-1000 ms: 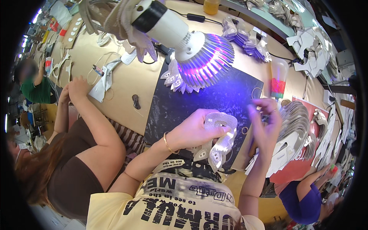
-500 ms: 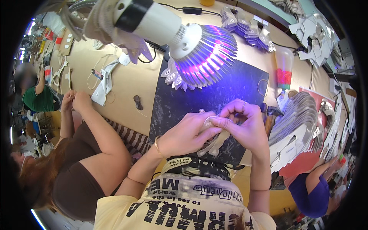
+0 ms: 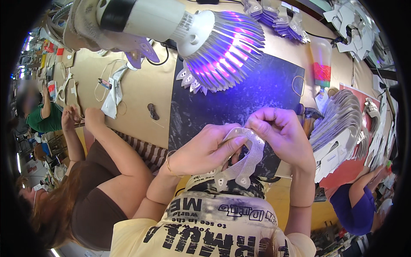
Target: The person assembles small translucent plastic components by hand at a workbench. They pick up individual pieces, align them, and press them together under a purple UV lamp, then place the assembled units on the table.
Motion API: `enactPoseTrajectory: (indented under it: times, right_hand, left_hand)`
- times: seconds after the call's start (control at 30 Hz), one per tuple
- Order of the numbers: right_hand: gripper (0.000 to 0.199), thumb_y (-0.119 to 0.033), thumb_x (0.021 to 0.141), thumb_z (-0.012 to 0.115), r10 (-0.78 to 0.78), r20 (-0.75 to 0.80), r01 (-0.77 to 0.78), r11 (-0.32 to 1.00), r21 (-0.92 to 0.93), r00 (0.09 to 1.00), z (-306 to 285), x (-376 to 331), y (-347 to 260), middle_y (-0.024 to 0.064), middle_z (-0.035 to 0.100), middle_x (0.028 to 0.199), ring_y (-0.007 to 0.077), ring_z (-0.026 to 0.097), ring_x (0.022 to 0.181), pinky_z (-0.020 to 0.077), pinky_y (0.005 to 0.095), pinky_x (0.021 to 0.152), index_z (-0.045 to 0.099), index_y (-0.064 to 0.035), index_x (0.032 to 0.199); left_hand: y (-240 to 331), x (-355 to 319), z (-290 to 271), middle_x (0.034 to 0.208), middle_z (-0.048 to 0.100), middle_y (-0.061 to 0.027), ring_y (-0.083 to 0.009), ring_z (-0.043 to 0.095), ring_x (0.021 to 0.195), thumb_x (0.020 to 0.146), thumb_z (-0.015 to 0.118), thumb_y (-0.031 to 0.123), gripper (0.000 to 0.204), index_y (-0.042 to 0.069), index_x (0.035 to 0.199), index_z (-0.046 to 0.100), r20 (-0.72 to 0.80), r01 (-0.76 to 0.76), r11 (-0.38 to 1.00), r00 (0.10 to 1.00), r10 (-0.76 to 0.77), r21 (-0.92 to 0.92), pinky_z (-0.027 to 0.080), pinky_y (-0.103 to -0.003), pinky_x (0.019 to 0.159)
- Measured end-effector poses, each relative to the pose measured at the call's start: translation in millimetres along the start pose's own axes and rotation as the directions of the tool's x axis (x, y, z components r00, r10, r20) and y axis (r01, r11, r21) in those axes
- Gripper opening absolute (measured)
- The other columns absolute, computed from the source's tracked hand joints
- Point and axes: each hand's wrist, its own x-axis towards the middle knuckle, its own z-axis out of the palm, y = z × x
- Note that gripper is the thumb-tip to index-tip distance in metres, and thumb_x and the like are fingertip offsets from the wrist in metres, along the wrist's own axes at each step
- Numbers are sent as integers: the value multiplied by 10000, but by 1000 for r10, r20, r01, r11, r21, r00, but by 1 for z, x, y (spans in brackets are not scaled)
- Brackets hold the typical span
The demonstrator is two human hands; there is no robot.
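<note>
A pale grey, shimmering curved shoe-upper piece (image 3: 256, 150) bends like a horseshoe between my hands, its two pointed ends with small cut-outs hanging toward my shirt. My left hand (image 3: 205, 147) is closed on one side of it, thumb on top and fingers beneath. With thumb and forefinger, my right hand (image 3: 282, 132) pinches at its upper edge; the exact contact is partly hidden by the fingertips. Both hands are above the near part of a black marbled mat (image 3: 274, 81). Similar pale pieces (image 3: 188, 79) lie on the mat's far left, partly behind the lamp.
A finned lamp (image 3: 224, 49) shining violet hangs over the mat. To the right are a hammer (image 3: 311, 113), a bottle with a red band (image 3: 321, 64) and a fanned stack of grey pieces (image 3: 336, 120). A co-worker's arm (image 3: 113, 143) is close on my left.
The piece has been turned and opened out, so its curved band now shows. My right hand has shifted slightly right, its fingers near the upper edge. The view has shifted slightly.
</note>
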Motion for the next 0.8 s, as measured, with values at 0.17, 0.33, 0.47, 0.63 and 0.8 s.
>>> enactPoseTrajectory:
  times: [0.17,0.33,0.47,0.63,0.8]
  right_hand:
    - [72,-7,869,675,-198,0,191,944,-268,980,6,-5,-7,9,614,905,40,544,789,449,180,667,662,34,926]
    - [81,36,857,665,-140,7,138,962,-236,990,6,-6,-12,32,611,934,59,588,816,491,182,692,656,47,937]
    - [93,56,863,647,-38,63,46,989,-138,997,0,-4,-16,46,617,948,63,605,837,509,177,711,642,64,956]
    - [109,70,867,631,46,76,-42,998,-49,996,-2,-2,-19,57,620,960,60,604,827,506,175,705,633,77,975]
    - [127,45,857,656,41,71,-38,998,-40,997,-1,0,-19,57,621,973,58,604,823,502,173,704,631,79,978]
  left_hand:
    - [6,-2,1,671,598,-79,-135,557,569,983,510,152,188,-24,974,575,-83,-38,997,996,44,72,456,-292,546]
    - [14,-4,4,682,593,-139,-242,603,589,973,512,122,169,-40,978,562,-116,-105,964,984,137,245,467,-338,563]
    - [17,-6,2,690,588,-148,-257,612,610,974,511,114,161,-40,964,558,-97,-77,972,990,101,222,469,-347,574]
    - [16,-6,2,676,584,-121,-203,590,592,979,510,122,174,-37,933,562,-104,-79,985,990,95,152,459,-326,565]
    - [15,-5,0,666,579,-102,-161,557,580,981,506,112,168,-36,932,568,-114,-56,988,991,72,141,451,-316,559]
